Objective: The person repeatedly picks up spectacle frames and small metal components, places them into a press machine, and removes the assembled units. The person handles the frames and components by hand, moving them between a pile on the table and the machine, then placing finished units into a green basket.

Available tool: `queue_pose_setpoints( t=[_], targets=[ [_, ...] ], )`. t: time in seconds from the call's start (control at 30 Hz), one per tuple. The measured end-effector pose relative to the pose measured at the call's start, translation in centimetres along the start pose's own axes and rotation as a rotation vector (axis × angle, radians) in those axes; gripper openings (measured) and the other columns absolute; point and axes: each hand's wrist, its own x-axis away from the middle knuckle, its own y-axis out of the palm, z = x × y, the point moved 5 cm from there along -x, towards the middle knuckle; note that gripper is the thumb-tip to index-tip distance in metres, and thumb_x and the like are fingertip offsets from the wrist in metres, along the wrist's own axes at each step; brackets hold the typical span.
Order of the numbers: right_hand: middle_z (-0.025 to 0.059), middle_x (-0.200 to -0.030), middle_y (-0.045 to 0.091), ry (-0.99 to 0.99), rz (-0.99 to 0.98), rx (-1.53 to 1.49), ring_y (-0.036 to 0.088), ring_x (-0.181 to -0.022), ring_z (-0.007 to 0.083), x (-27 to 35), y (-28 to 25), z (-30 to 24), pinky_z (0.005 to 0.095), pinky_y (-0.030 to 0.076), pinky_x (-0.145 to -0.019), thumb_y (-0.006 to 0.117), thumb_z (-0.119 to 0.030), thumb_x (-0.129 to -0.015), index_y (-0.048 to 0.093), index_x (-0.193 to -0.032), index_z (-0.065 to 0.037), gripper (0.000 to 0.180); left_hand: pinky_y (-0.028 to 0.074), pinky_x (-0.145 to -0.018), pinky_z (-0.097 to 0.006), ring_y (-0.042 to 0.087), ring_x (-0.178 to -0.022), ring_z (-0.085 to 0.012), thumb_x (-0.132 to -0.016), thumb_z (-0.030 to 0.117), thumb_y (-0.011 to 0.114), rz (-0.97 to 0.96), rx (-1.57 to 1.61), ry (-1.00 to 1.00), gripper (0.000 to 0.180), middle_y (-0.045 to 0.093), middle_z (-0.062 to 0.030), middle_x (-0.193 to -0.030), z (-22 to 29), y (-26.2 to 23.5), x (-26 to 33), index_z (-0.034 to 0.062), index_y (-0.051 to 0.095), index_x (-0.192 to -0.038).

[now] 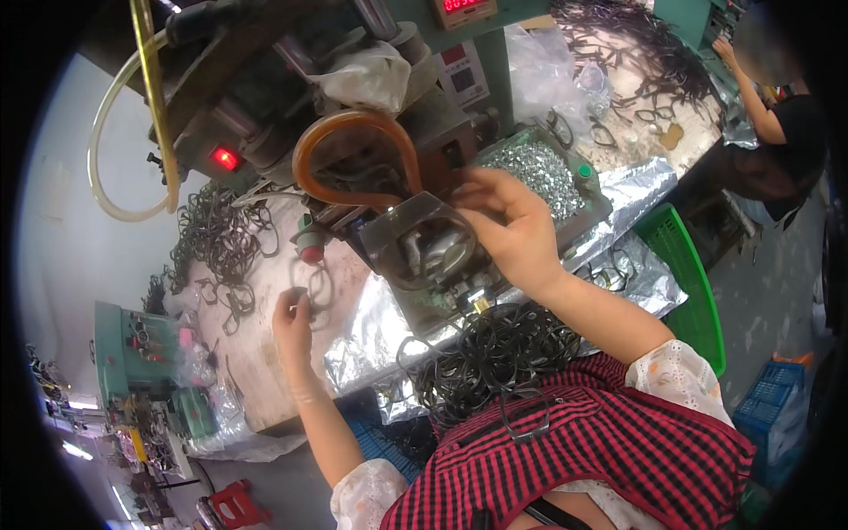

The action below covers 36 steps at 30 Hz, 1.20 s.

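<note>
Head view: nearest the camera, a red-and-black checked garment (601, 442) with white lace sleeves fills the lower right, and a heap of black loop-shaped bands (495, 353) lies against it at the near edge of the bench (265, 362). The right hand (512, 225) reaches up to the small press machine (389, 150) at the middle of the bench, fingers narrowly pinched at the clear guard (424, 238) over the tooling; whether they hold a piece there cannot be told. The left hand (293, 322) rests over the bare bench top toward its left edge, fingers closed on a thin dark band (316, 287) that loops above the fingertips. Crumpled silver foil (371, 327) covers the bench around the machine's base. A green tray of small metal parts (534, 172) sits just right of the machine. More dark bands (216, 238) are scattered along the far left. At the far right corner another person (777, 132) works at a neighbouring machine.
</note>
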Motion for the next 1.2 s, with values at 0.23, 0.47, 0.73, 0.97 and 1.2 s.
queue_pose_setpoints(
  t=[0.23, 0.47, 0.73, 0.97, 1.2],
  targets=[
    [0.0084, -0.097, 0.066, 0.145, -0.073, -0.173, 0.062, -0.095, 0.0121, -0.2, 2.0, -1.5, 0.0242, 0.047, -0.086, 0.064, 0.001, -0.083, 0.051, -0.126, 0.003, 0.045, 0.056, -0.078, -0.033, 0.066, -0.085, -0.0182, -0.092, 0.01, 0.061, 0.482, 0.497, 0.143, 0.015, 0.063, -0.0087, -0.093, 9.4, 0.7, 4.7, 0.0031, 0.053, -0.103],
    [0.0143, -0.11, 0.063, 0.009, -0.186, -0.009, 0.061, -0.107, 0.0208, 2.3, 1.9, -4.3, 0.032, 0.046, -0.094, 0.057, 0.0, -0.085, 0.051, -0.127, 0.001, 0.043, 0.056, -0.08, -0.032, 0.067, -0.085, -0.0195, -0.086, -0.007, 0.061, 0.226, 0.574, 0.563, 0.021, 0.066, -0.0126, -0.091, 20.5, 5.7, 10.2, -0.0006, 0.053, -0.104],
    [0.0171, -0.13, 0.054, -0.234, 0.107, 1.35, 0.04, -0.132, 0.0356, -0.9, -10.0, 3.3, 0.0466, 0.046, -0.094, 0.073, -0.014, -0.073, 0.067, -0.087, -0.007, 0.016, 0.051, -0.083, -0.031, 0.068, -0.088, -0.021, -0.08, -0.009, 0.069, 0.009, 0.425, 0.623, 0.028, 0.07, -0.0164, -0.092, 22.1, 11.6, 9.0, -0.0041, 0.055, -0.104],
    [0.0114, -0.104, 0.065, -0.384, 0.226, 1.064, 0.057, -0.104, 0.0313, -2.8, -10.0, 0.7, 0.042, 0.048, -0.084, 0.069, -0.012, -0.076, 0.066, -0.083, -0.007, 0.01, 0.05, -0.085, -0.032, 0.068, -0.086, -0.0213, -0.079, -0.009, 0.069, 0.062, 0.305, 0.661, 0.03, 0.071, -0.0168, -0.091, 22.1, 11.4, 9.1, -0.0061, 0.056, -0.106],
    [0.012, -0.087, 0.066, -0.355, 0.382, 0.828, 0.061, -0.085, 0.0318, -2.5, -11.2, 0.5, 0.0398, 0.048, -0.078, 0.067, -0.013, -0.081, 0.067, -0.088, -0.005, 0.011, 0.053, -0.086, -0.034, 0.068, -0.089, -0.0241, -0.082, -0.01, 0.066, 0.014, 0.313, 0.687, 0.031, 0.069, -0.0193, -0.094, 22.2, 11.6, 9.2, -0.0027, 0.052, -0.109]
  ],
)
